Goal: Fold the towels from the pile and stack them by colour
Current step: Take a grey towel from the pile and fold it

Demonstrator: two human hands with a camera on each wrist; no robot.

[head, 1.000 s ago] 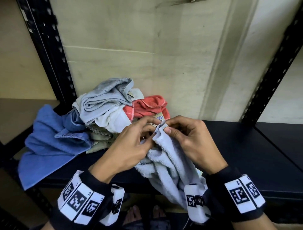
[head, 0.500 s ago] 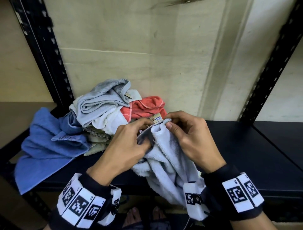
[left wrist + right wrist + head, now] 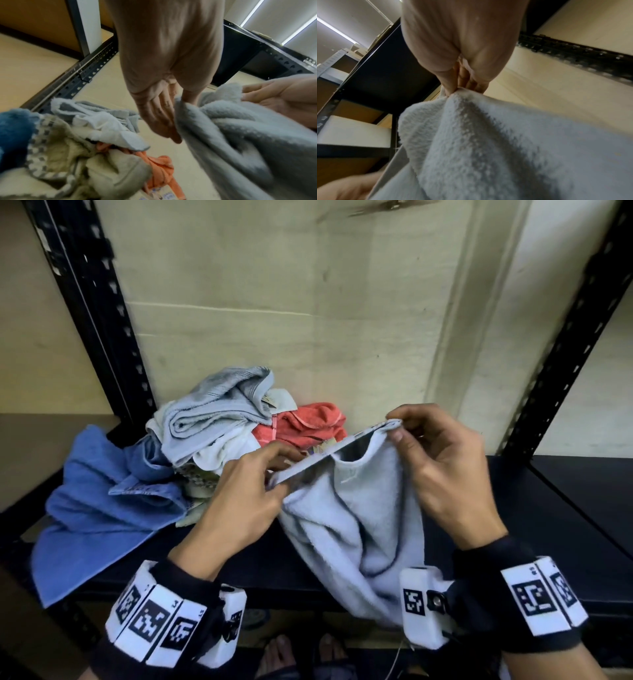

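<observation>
While both hands work at chest height in front of a black metal shelf (image 3: 513,508), a pale grey towel (image 3: 363,525) hangs between them, its hemmed top edge pulled into a straight line and the rest drooping in soft folds over the shelf's near edge. The right hand (image 3: 442,463) pinches the far right corner of that hem between thumb and fingertips. The left hand (image 3: 246,491) pinches the same hem lower and to the left, thumb against fingers. To the far left on the shelf lies the pile (image 3: 219,440): a grey towel on top, a white one under it, a coral one to the right, a blue one (image 3: 96,508) spilling off the left side. The held towel looks light, thick and floppy, with a fluffy nap that should grip well rather than slip. It will not hold a shape alone, so corners and the flat hem seem the best places to hold.
</observation>
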